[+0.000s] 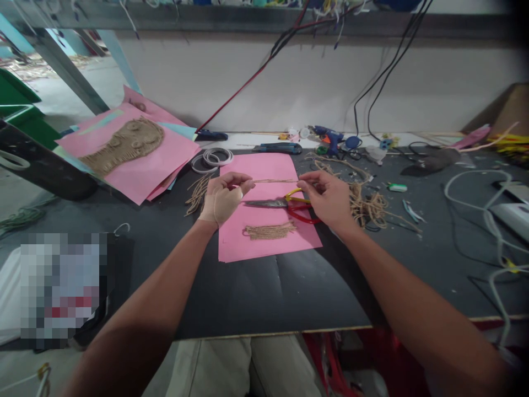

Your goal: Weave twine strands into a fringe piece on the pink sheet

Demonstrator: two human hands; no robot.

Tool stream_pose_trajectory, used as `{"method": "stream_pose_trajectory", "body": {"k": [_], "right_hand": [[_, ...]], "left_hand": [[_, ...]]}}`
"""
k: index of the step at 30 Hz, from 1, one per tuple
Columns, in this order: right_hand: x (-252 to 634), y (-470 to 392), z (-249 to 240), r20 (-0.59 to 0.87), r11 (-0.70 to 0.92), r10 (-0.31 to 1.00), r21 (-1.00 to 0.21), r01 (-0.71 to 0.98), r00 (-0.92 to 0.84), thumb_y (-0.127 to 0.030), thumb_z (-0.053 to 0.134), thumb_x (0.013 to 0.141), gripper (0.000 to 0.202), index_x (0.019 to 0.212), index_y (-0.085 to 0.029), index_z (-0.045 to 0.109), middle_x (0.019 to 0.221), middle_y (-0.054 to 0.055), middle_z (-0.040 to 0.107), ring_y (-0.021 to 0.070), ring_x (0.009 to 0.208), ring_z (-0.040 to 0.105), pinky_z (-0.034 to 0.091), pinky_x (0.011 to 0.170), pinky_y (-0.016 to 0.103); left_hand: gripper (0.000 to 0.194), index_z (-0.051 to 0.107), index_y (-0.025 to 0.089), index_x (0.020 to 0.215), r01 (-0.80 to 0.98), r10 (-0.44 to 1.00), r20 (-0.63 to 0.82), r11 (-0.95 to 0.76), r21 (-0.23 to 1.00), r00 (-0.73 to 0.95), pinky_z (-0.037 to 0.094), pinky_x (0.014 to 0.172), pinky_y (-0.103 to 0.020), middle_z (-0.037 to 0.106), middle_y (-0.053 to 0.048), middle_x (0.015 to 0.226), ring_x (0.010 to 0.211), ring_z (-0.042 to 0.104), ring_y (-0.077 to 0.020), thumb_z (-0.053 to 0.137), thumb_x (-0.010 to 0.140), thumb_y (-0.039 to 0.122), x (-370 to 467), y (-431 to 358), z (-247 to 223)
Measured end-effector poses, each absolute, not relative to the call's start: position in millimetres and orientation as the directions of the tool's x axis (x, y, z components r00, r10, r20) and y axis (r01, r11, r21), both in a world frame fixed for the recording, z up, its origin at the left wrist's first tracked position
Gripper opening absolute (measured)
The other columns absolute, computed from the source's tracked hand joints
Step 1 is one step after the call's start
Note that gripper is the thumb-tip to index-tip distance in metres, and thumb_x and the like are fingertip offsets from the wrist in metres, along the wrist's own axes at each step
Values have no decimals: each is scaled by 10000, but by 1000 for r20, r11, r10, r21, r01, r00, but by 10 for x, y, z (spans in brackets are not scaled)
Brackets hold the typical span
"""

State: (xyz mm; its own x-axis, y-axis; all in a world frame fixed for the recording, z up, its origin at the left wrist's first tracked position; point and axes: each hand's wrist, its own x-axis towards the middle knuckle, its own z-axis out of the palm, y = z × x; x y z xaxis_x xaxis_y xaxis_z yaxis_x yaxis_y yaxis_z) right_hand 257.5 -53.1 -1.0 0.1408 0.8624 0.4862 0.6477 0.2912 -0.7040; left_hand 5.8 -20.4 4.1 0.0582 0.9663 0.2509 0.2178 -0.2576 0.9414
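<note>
Above the pink paper (237, 249), the left hand (223, 198) and right hand (331, 199) pinch a twine (273, 181); best kept taut, clear of the scissors (266, 203), which the right perhaps also touches.

There are two hands (225, 197), one pair of scissors (281, 203), one bundle of cut twine (270, 230) and one glue gun (329, 135).
</note>
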Motion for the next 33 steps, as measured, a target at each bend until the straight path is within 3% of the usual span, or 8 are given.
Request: {"method": "stream_pose_trajectory", "body": {"k": [9,16,20,24,28,33], "right_hand": [[2588,-526,-30,471,299,880,-659,690,68,-351,672,894,202,1000,-194,740,864,61,757,187,678,642,519,685,354],[2531,-544,-50,537,422,837,-507,752,-108,-361,727,875,313,1157,-225,719,1149,104,752,312,1058,652,520,929,511],[2474,-556,-71,551,467,819,-474,747,-162,-382,708,905,349,1227,-247,696,1211,94,738,308,1111,640,500,974,526],[2460,-544,-103,537,477,827,-514,713,-166,-353,706,906,305,1200,-269,707,1172,76,748,286,1086,662,507,969,502],[2470,-551,-112,497,441,861,-623,646,-108,-309,692,901,196,1078,-240,742,1011,56,770,223,875,706,555,840,405],[2440,-596,-85,499,430,866,-708,560,-34,-378,711,884,218,1042,-231,742,857,25,759,188,747,697,568,767,358]], "left_hand": [[199,779,180,862,270,953,293,-301,914,70,491,662,-288,758,-57,806,726,650,-156,775,766,355,54,-193,14],[188,787,190,838,265,962,264,-274,924,75,469,605,-280,749,-51,773,687,626,-150,803,734,346,67,-209,44],[188,783,189,837,197,973,194,-216,956,126,434,525,-260,753,-57,785,627,586,-131,803,733,345,81,-244,71],[163,793,200,837,225,967,182,-221,949,180,445,527,-258,744,-49,759,625,583,-130,794,745,334,73,-262,88],[162,795,193,825,231,964,187,-229,946,189,477,558,-258,750,-50,764,648,601,-134,803,738,330,76,-272,115],[205,785,168,810,214,983,143,-165,963,116,461,496,-240,745,-54,755,620,589,-134,822,701,338,84,-275,159]]}}
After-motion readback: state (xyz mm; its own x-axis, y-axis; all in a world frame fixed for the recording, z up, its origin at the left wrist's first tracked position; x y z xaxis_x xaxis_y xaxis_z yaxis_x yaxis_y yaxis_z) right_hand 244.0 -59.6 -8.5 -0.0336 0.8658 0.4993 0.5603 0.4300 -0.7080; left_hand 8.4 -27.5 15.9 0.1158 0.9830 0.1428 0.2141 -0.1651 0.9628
